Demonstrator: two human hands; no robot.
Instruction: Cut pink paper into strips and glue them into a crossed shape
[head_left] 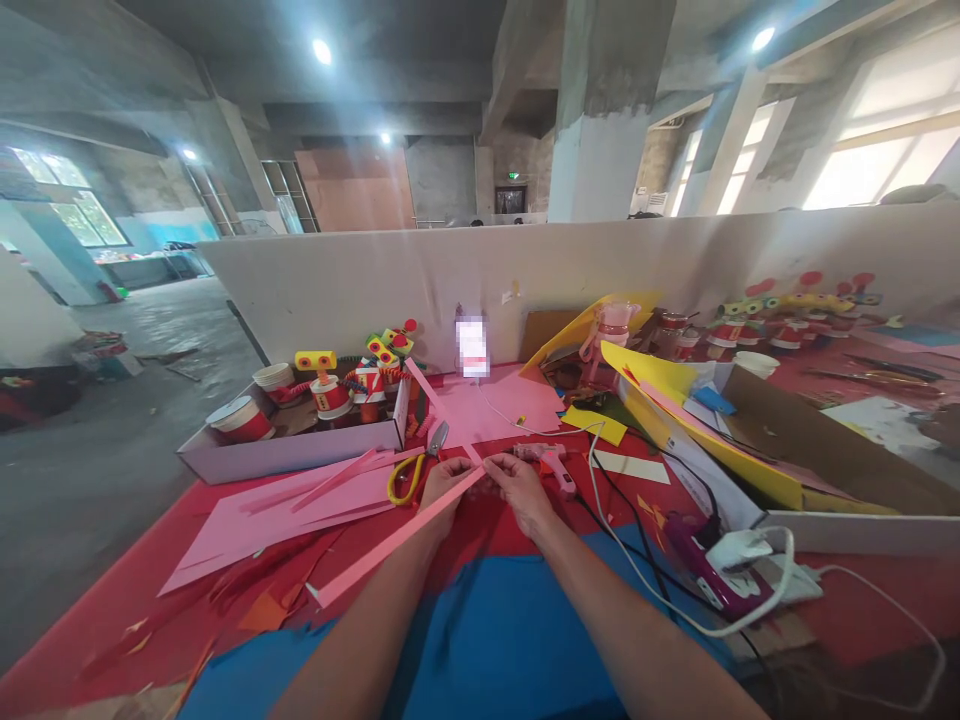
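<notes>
My left hand [448, 482] and my right hand [519, 488] meet over the middle of the table, fingers pinched at the corner of a pink paper strip [401, 535]. One length slants down to the left across my left hand; another length [431, 395] runs up and left from the same corner. Whether these are two strips or one folded strip I cannot tell. Just right of my right hand lies a pink glue gun [553, 466]. Beside my left hand lie scissors [407, 482] with yellow handles. Pink sheets [255, 515] lie further left.
A box [300, 460] of paper-cup figures stands at the left. Another box [847, 530] with coloured card stands at the right. A purple power strip [712, 565] and white cable [622, 550] lie near my right forearm. Blue sheets [517, 620] lie in front; a lit phone [472, 345] leans behind.
</notes>
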